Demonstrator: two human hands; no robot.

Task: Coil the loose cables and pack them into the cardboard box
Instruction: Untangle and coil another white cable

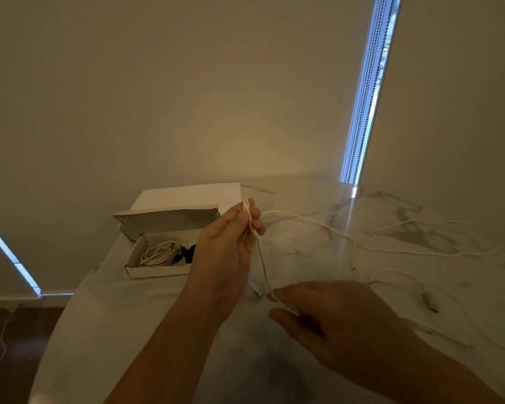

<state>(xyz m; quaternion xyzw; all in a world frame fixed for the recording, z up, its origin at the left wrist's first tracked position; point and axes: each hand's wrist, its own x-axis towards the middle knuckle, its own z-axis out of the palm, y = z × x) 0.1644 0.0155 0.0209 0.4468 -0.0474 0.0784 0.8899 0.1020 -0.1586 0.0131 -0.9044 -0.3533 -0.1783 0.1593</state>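
Mid-coil: my left hand [228, 243] pinches the white cable [318, 225] loops, my right hand [327, 310] grips its slack; next wrap another loop, then cardboard box [158, 271] at the surface's far-left edge

White cable [318, 225] partly looped; open cardboard box [158, 269] holds coils.

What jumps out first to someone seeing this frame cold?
The two hands mid-frame working a white cable: the left hand holds a few loops up by its fingertips, and the right hand pinches the strand lower down, the rest trailing right across the marble table. Behind the left hand, the open cardboard box already holds a coiled white cable and something dark. A bright blue-white gap between the blinds cuts down the upper right.
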